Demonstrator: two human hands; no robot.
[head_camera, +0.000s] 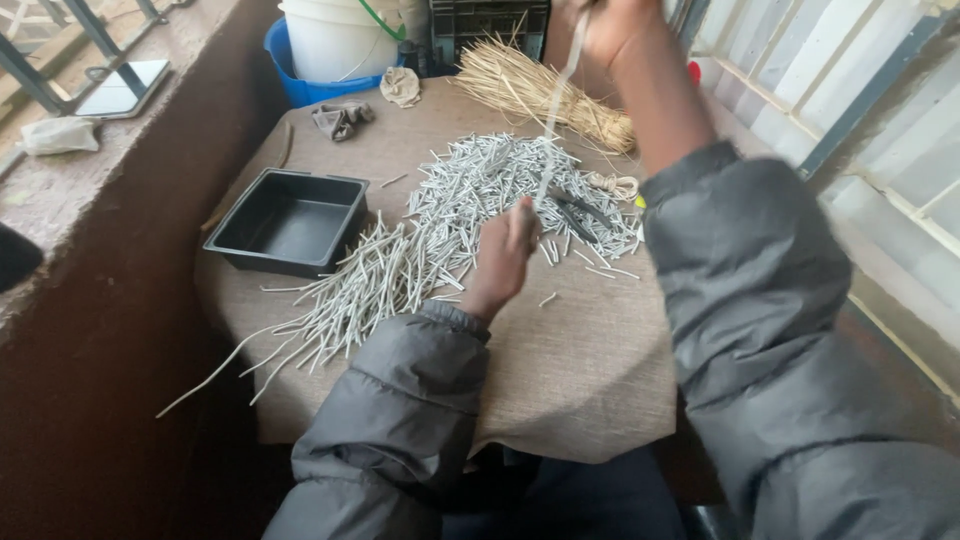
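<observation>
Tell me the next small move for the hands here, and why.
Probably draw the pale strip on through the left hand. It runs taut from the raised right hand down to the left hand, held low over the pile of cut grey sticks, so the stroke looks unfinished.

Both hands pinch one pale strip (562, 90): the left hand (500, 255) just beside the heap of cut sticks (450, 225) on the table (570, 350), the right hand (610, 30) raised above the heap. A black tray (290, 222) sits left of the heap, a straw bundle (535, 90) behind it.
</observation>
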